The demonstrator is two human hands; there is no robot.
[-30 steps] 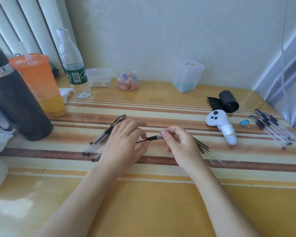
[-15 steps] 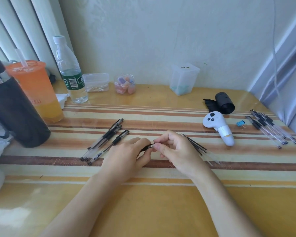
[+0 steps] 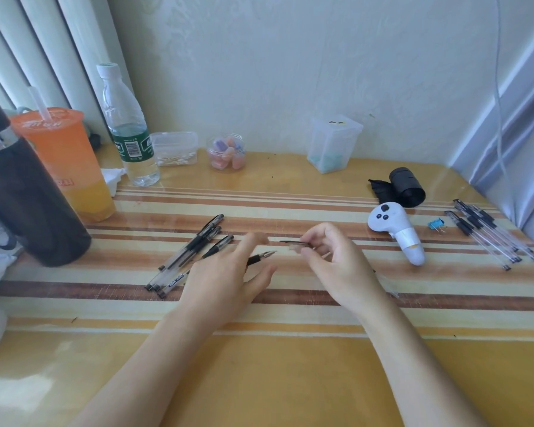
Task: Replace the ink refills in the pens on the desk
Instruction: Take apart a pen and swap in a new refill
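Observation:
My left hand (image 3: 228, 272) lies low over the striped desk with its fingers stretched out and blurred. A black-gripped pen (image 3: 259, 258) pokes out between its index finger and thumb, metal tip pointing right. My right hand (image 3: 333, 263) is a little to the right and pinches a thin black pen part (image 3: 292, 242) between thumb and fingertips, clear of the pen tip. Several capped pens (image 3: 191, 251) lie in a row left of my left hand. More pens (image 3: 487, 235) lie at the far right. Thin clear refills (image 3: 386, 283) show partly behind my right wrist.
A white controller (image 3: 395, 232), a blue binder clip (image 3: 436, 224) and a black roll (image 3: 406, 186) sit at the right. At the left stand a black flask (image 3: 25, 198), an orange cup (image 3: 65, 161) and a water bottle (image 3: 127, 127). Small plastic containers (image 3: 333, 143) line the wall.
My hands have drawn apart. The right hand now holds a thin black part away from the pen, and my left fingers have straightened over the pen.

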